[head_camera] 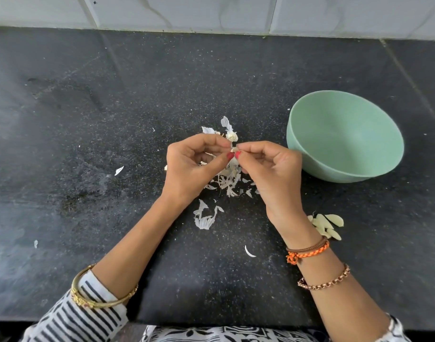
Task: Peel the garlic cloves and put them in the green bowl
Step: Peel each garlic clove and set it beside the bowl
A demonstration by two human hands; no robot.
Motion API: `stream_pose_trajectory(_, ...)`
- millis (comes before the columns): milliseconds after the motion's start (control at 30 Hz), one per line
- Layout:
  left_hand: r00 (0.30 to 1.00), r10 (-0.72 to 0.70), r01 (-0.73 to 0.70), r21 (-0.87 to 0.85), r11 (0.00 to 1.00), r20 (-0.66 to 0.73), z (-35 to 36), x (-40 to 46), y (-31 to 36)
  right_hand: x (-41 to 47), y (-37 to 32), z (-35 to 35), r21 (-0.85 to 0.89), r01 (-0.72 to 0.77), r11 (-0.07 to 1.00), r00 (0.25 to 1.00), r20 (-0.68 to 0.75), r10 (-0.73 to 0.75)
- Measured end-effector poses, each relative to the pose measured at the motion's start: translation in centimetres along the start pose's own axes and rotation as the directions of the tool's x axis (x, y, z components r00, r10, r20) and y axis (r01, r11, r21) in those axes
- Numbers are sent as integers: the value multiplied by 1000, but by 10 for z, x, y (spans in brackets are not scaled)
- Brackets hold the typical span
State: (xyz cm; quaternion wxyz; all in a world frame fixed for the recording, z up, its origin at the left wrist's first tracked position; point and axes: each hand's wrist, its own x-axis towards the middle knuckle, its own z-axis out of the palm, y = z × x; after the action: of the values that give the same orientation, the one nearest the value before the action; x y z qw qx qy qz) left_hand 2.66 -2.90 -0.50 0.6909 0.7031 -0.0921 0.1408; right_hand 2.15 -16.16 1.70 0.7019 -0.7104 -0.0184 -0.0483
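- small pale garlic clove (234,149) pinched between fingertips of left hand (189,166) and right hand (268,169), mid-peel.
- a few peeled cream cloves (327,225) lie on the black speckled counter (113,119), none seen in the round green bowl (310,154).
- papery white skins (226,181) litter underneath.

Green bowl (344,137): pale mint green, uniform. Counter (88,144): black with fine white speckles. Garlic skins (226,178): white. Peeled garlic cloves (328,225): pale cream-yellow. Wall tiles (187,11): white with grey veining. Sleeve (88,314): white with black stripes. Thumbnails (237,154): red polish.
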Motion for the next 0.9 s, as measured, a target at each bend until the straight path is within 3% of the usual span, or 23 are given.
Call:
stream_pose_trajectory(600,1000,-19,20,-130,991,12,-2,2,3,0,3,-1,-46,110,993,994,-15,-110)
stream_pose_trajectory(900,1000,6,-4,-83,997,20,-4,1,4,-1,6,1,-60,123,991,992,7,-123)
